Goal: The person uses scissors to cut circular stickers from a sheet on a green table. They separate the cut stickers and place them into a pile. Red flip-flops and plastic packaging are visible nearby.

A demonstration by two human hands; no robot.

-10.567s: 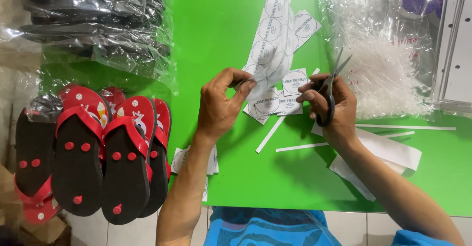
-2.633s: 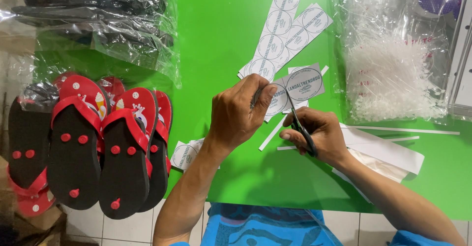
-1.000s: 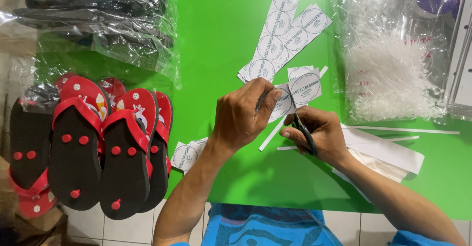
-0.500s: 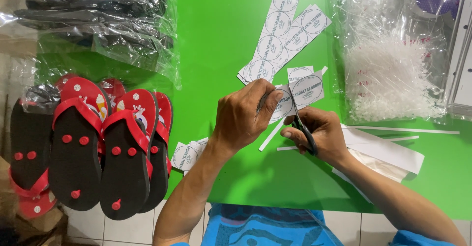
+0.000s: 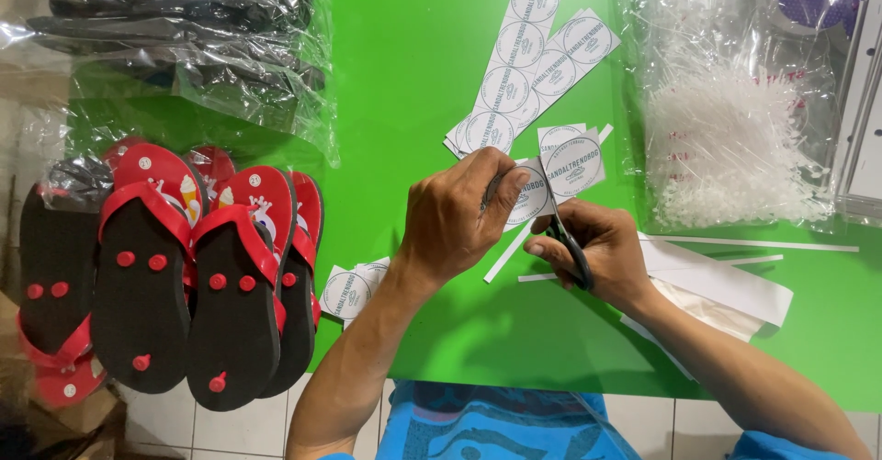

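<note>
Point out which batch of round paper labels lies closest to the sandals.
The small stack of cut labels at the green table's near edge, just right of the red-and-black sandals. The uncut label strips lie farther up the table, beyond the left hand.

Left hand (image 5: pixel 459 216) pinches sticker (image 5: pixel 571 164) — right hand (image 5: pixel 597 249) holds scissors (image 5: pixel 571 244).

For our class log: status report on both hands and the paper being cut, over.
Left hand pinching the sticker sheet. Right hand working black scissors at its edge. Paper strips beside the right hand, nothing blocking.
</note>
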